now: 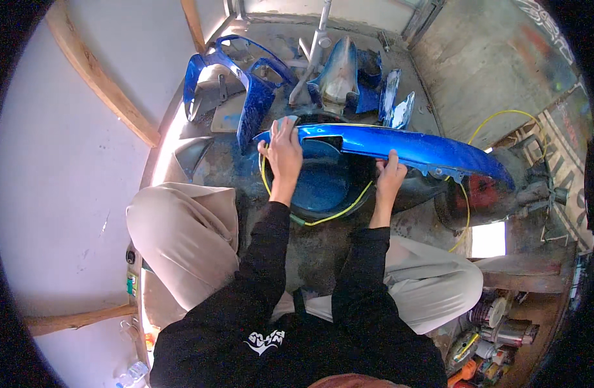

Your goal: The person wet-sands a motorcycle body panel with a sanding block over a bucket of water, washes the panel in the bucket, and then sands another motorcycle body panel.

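A long, glossy blue motorcycle fairing panel [400, 142] spans the space in front of me, its wide curved end to the right. My left hand [284, 155] is closed around its narrow left end. A small greyish piece [290, 120] shows under those fingertips; I cannot make out what it is. My right hand [389, 178] pinches the lower edge near the middle, thumb side against the glossy face. Below the panel sits a round black basin [319, 181] with a bluish inside, partly hidden by the panel and my left hand.
A yellow hose [336, 216] loops around the basin and runs right. Blue fairing parts [255, 90] and a scuffed fender-like piece [340, 71] lie ahead by a grey metal stand [313, 58]. A dark tank [471, 194] stands right. Cans and tools [497, 330] crowd the lower right.
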`<state>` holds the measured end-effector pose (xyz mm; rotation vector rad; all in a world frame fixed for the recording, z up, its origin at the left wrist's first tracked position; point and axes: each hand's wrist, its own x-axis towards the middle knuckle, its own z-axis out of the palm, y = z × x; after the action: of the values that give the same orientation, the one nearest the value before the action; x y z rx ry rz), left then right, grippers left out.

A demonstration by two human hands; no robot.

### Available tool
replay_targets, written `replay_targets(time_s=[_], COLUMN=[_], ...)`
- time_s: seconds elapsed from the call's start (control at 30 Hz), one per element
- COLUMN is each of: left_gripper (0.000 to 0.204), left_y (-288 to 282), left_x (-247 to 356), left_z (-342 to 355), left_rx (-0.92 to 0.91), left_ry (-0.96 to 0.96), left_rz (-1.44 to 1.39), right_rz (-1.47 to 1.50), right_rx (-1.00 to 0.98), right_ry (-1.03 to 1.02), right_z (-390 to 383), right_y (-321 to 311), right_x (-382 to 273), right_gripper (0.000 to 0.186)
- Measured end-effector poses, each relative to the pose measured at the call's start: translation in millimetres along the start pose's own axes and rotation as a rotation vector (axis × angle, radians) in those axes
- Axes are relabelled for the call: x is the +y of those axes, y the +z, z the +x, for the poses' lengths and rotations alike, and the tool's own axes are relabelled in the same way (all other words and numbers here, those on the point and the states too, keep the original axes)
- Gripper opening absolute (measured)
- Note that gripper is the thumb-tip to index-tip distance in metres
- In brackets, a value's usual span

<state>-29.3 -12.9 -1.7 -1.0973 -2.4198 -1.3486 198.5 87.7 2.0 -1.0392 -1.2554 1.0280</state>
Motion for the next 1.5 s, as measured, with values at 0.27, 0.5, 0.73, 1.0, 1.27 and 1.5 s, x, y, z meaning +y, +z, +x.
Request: replay_targets(time_s=[0.27, 0.5, 0.73, 1.0, 1.27, 1.5], left_gripper=[0.028, 0.028, 0.031, 0.029, 0.032, 0.033], left_y=[15.0, -5.6, 20.9, -7.6, 13.1, -12.7], left_x=[41.3, 17.5, 62.1, -10.2, 58.6, 4.2], left_z=[-25.8, -4.1, -39.2, -1.5, -31.7, 2.7], left_rx=[-0.054, -0.009, -0.026, -0.039, -0.067, 0.002], left_ry=[0.224, 0.078, 0.332, 0.003, 0.286, 0.033], left_rz=[-0.157, 0.022, -0.059, 0.024, -0.108, 0.046], right_rz=[0.017, 0.025, 0.059, 0.084, 0.119, 0.183], right_rx=[0.041, -0.006, -0.049, -0.04, -0.105, -0.12], right_ry=[0.016, 0.141, 0.118, 0.111, 0.155, 0.163], right_z=[2.1, 1.8, 2.2, 3.2, 2.2, 1.7], right_y=[1.0, -3.3, -3.0, -1.5, -4.5, -2.5], right_x=[0.8, -5.2, -5.3, -2.3, -6.7, -7.1], right_gripper=[0.051, 0.049, 0.049, 0.052, 0.051, 0.052])
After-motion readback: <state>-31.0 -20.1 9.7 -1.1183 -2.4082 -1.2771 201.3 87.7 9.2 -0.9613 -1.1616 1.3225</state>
